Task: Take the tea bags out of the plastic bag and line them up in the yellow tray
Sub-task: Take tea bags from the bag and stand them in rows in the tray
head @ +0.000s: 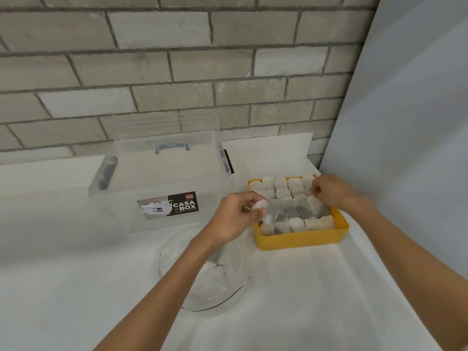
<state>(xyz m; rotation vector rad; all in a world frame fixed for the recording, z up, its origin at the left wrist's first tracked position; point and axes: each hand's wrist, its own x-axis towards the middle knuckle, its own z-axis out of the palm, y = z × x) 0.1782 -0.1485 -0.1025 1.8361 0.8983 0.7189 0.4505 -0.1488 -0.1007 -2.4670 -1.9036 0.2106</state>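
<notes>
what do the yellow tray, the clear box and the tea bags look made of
Yellow tray: most likely opaque plastic, with smooth matt walls of one even colour.
Clear storage box: transparent hard plastic, see-through with a glossy moulded rim.
Tea bags: probably thin filter paper, white to greyish, soft and creased. The blur leaves the weave open.

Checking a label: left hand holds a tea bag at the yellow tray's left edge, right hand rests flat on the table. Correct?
No. Head view: the right hand is over the yellow tray, pinching a standing bag near its right wall. The left hand does hold a tea bag.
</notes>
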